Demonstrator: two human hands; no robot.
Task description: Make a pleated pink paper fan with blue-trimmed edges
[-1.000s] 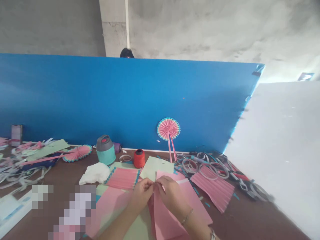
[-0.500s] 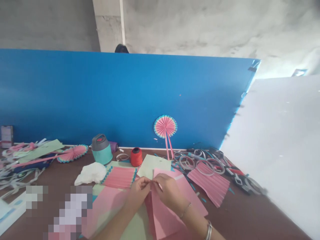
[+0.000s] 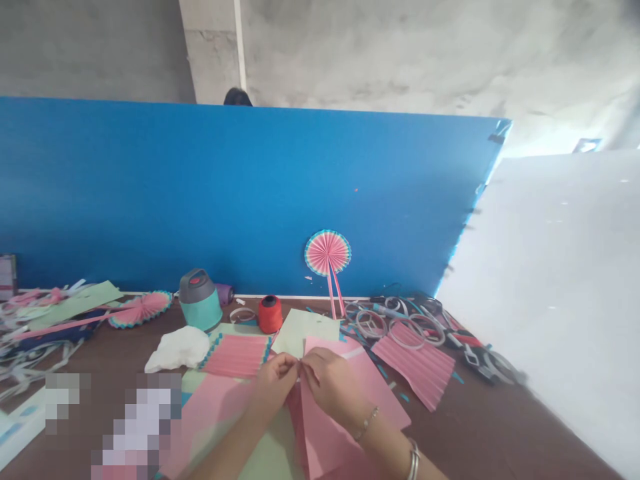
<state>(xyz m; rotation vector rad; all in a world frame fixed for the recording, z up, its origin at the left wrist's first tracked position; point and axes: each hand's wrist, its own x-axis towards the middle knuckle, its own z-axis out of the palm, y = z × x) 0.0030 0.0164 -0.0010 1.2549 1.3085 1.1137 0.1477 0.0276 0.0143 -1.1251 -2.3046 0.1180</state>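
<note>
My left hand (image 3: 273, 383) and my right hand (image 3: 331, 383) meet fingertip to fingertip over the table. Both are closed in a pinch on the top edge of pink paper (image 3: 323, 430), whose folded, darker side hangs below the fingers. The pinched spot itself is mostly covered by my fingertips. Under my left forearm lie another pink sheet (image 3: 200, 417) and pale green paper (image 3: 273, 443). Just beyond my left hand is a pleated pink paper (image 3: 236, 355) with blue-green edges. A pale green sheet (image 3: 307, 327) lies past my fingertips.
A round pink paper fan (image 3: 328, 253) stands against the blue partition (image 3: 225, 187). Behind the sheets are a red thread spool (image 3: 270, 315), a teal container (image 3: 201, 308) and white wadding (image 3: 179, 349). Rings of tape (image 3: 373, 325) and pleated pink paper (image 3: 417, 365) lie right; a second fan (image 3: 143, 310) lies left.
The camera view has turned slightly right, so the surroundings sit a little further left. Both hands keep their pinch on the pink paper, with the fingers shifted only slightly.
</note>
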